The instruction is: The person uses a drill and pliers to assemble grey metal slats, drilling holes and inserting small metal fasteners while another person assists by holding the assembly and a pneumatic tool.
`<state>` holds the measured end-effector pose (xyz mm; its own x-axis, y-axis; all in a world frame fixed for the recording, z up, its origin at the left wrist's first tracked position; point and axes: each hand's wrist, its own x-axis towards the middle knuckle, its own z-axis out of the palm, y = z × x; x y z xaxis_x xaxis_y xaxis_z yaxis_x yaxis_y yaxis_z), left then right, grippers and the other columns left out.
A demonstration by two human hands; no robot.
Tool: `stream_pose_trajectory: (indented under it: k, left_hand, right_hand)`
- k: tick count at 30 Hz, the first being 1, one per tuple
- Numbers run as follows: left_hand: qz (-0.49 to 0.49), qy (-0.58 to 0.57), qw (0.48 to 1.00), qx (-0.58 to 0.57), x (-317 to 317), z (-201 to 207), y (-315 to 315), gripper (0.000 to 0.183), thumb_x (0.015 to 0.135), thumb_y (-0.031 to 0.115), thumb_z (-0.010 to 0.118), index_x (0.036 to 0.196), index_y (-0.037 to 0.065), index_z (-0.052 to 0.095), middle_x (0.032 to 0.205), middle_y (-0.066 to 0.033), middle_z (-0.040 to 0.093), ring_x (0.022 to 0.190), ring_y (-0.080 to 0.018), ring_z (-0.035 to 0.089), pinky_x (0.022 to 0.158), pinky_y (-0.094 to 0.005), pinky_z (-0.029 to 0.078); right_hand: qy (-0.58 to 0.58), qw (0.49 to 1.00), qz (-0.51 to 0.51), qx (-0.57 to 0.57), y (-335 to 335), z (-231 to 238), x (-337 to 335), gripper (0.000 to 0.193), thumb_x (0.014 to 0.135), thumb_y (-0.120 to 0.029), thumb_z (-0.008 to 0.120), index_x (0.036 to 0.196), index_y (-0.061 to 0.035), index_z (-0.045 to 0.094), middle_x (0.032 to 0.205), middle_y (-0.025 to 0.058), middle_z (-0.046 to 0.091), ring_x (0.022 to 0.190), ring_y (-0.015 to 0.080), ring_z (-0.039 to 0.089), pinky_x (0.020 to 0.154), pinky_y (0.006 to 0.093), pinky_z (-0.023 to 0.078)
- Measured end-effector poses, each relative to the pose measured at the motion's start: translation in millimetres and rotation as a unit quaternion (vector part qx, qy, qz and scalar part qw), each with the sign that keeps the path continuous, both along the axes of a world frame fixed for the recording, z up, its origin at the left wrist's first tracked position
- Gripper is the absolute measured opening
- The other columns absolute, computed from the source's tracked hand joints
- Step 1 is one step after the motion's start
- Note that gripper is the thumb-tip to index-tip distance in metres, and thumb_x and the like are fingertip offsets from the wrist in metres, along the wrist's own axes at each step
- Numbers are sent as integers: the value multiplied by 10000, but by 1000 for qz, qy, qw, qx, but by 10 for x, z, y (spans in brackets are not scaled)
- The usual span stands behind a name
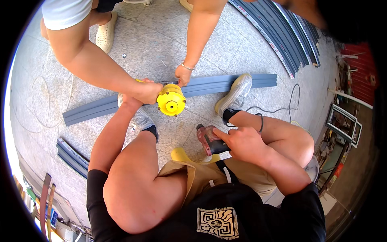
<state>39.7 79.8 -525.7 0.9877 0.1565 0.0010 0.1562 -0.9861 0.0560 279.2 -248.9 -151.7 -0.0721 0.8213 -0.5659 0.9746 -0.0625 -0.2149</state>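
My right hand point(246, 143) is wrapped round a red and black corded drill point(210, 139), held in front of my knees. A co-worker's hand point(150, 92) grips a yellow cylindrical tool point(171, 101) standing over a long grey profile strip point(209, 85) on the floor. That co-worker's other hand point(184, 75), with a bracelet, presses on the strip beside the tool. My left hand point(134, 101) reaches the strip there; the co-worker's forearm and hand hide its fingers. My left shoe point(139, 117) and right shoe point(236, 93) rest at the strip.
More grey profiles point(271, 33) lie stacked at the far right, with shorter ones point(71, 155) at the left. A dark cord point(278, 109) loops over the tiled floor. A yellow stool point(181, 155) is beneath me. White-edged frames point(342, 121) stand at the right.
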Motion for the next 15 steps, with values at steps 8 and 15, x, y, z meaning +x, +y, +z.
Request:
stream_pose_trajectory:
  k: [8, 15]
  left_hand:
    - [133, 24, 986, -95, -26, 245, -47, 386, 1054, 428, 564, 1355, 194, 626, 1358, -36, 665, 1228, -228, 648, 1026, -445, 500]
    - [193, 28, 962, -193, 207, 945, -121, 359, 1027, 378, 625, 1309, 159, 666, 1272, -98, 722, 1272, -306, 639, 1121, -473, 471]
  right_hand:
    - [-15, 1000, 23, 0, 29, 35, -47, 517, 921, -203, 701, 1429, -135, 635, 704, 71, 722, 570, 240, 721, 488, 398, 547]
    - [-6, 1000, 13, -13, -89, -5, -49, 505, 933, -199, 699, 1427, -127, 624, 727, 90, 741, 590, 274, 735, 489, 426, 551]
